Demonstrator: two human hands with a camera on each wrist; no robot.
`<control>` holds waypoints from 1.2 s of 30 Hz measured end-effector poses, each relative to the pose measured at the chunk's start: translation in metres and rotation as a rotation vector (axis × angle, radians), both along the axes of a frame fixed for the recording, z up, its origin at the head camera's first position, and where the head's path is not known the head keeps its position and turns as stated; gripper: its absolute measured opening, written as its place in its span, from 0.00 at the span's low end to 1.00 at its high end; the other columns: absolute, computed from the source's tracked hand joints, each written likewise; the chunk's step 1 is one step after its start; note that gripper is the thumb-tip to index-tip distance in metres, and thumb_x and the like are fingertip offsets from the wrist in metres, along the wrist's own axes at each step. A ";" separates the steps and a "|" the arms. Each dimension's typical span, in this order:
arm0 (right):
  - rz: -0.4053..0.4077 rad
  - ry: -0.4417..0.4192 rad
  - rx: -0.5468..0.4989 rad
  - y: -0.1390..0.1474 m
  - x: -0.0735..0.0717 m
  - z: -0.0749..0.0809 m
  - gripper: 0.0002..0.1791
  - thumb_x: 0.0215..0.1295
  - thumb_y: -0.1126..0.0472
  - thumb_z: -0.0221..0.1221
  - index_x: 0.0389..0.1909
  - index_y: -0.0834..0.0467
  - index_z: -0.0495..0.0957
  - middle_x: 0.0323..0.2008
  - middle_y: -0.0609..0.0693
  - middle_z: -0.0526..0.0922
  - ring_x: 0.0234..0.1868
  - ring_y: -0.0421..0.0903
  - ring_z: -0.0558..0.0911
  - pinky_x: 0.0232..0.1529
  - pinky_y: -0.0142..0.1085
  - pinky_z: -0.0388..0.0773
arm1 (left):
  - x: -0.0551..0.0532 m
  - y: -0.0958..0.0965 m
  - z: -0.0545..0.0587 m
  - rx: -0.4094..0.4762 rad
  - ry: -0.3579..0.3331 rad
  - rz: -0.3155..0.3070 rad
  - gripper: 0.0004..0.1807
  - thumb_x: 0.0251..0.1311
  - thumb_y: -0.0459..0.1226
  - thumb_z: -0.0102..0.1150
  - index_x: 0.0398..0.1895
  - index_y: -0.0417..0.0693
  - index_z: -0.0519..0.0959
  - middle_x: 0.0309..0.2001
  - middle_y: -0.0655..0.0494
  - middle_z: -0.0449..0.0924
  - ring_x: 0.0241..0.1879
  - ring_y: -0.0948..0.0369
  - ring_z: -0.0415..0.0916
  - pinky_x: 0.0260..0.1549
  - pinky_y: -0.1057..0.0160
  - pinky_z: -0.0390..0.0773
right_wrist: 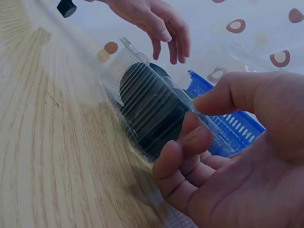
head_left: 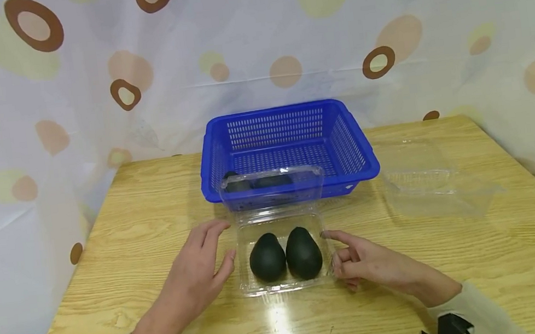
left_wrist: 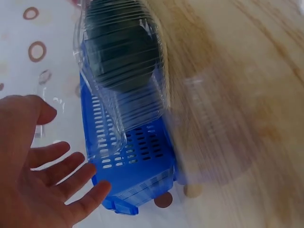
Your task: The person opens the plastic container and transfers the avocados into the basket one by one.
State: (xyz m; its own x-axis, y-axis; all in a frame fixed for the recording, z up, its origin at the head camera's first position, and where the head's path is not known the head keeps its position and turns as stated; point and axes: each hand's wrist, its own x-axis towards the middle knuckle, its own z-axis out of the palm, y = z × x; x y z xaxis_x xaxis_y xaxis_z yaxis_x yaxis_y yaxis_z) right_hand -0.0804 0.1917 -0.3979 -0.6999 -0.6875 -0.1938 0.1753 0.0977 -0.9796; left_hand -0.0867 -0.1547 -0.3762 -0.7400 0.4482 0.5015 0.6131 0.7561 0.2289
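Observation:
Two dark green avocados [head_left: 267,258] [right_wrist: 147,104] lie side by side in a clear plastic clamshell box [head_left: 281,289]. Its hinged lid [head_left: 305,172] stands raised at the back, overlapping the basket's front in the head view. My right hand [head_left: 364,260] is at the box's right side and pinches the rim between fingertips, as the right wrist view shows. To the left of the box is my left hand [head_left: 195,274], fingers spread and loosely bent, holding nothing. In the left wrist view, that hand [left_wrist: 57,180] appears apart from the box.
A blue slotted basket [head_left: 364,169] stands behind the box, with dark avocados [head_left: 271,181] at its front left, seen through the lid. More clear plastic boxes [head_left: 441,191] sit on the wooden table [head_left: 152,196] at right. A patterned curtain [head_left: 252,36] hangs behind.

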 end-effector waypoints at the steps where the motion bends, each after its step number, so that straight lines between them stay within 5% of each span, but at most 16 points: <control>1: 0.002 0.001 -0.001 -0.001 0.000 -0.001 0.43 0.70 0.70 0.52 0.76 0.68 0.34 0.28 0.44 0.74 0.24 0.37 0.71 0.28 0.30 0.74 | 0.000 0.000 -0.001 -0.009 -0.019 -0.024 0.28 0.62 0.39 0.61 0.63 0.37 0.70 0.60 0.41 0.74 0.61 0.48 0.73 0.60 0.51 0.78; 8: 0.028 0.021 -0.020 -0.009 0.000 -0.004 0.43 0.70 0.69 0.53 0.76 0.69 0.36 0.29 0.45 0.74 0.24 0.37 0.70 0.28 0.30 0.73 | 0.002 -0.001 -0.004 -0.121 -0.146 -0.148 0.42 0.66 0.53 0.58 0.74 0.37 0.59 0.73 0.42 0.62 0.71 0.48 0.63 0.70 0.50 0.67; 13: 0.029 0.020 -0.010 -0.018 0.000 -0.003 0.44 0.70 0.69 0.55 0.76 0.69 0.37 0.31 0.47 0.77 0.24 0.37 0.71 0.27 0.28 0.73 | 0.000 -0.006 -0.006 -0.202 -0.227 -0.201 0.57 0.57 0.66 0.59 0.77 0.39 0.53 0.78 0.44 0.51 0.77 0.48 0.53 0.73 0.50 0.60; 19: 0.026 0.047 0.023 -0.032 -0.001 -0.002 0.45 0.68 0.68 0.57 0.76 0.69 0.38 0.33 0.50 0.78 0.23 0.38 0.73 0.25 0.28 0.74 | -0.008 -0.015 -0.009 -0.248 -0.192 -0.217 0.63 0.45 0.68 0.67 0.74 0.34 0.58 0.76 0.40 0.55 0.75 0.46 0.57 0.72 0.50 0.63; 28: 0.022 0.083 0.096 -0.044 -0.005 0.002 0.45 0.68 0.68 0.57 0.76 0.68 0.39 0.33 0.50 0.77 0.24 0.39 0.76 0.25 0.30 0.78 | -0.013 -0.020 -0.007 -0.257 -0.139 -0.242 0.63 0.41 0.66 0.71 0.72 0.33 0.62 0.73 0.37 0.61 0.72 0.45 0.61 0.70 0.50 0.66; 36: 0.046 0.365 0.359 -0.039 -0.011 0.011 0.39 0.67 0.60 0.61 0.73 0.71 0.56 0.35 0.50 0.81 0.28 0.38 0.79 0.29 0.31 0.81 | -0.019 -0.021 -0.005 -0.262 -0.161 -0.231 0.64 0.39 0.66 0.73 0.72 0.33 0.61 0.72 0.36 0.63 0.71 0.45 0.64 0.69 0.50 0.67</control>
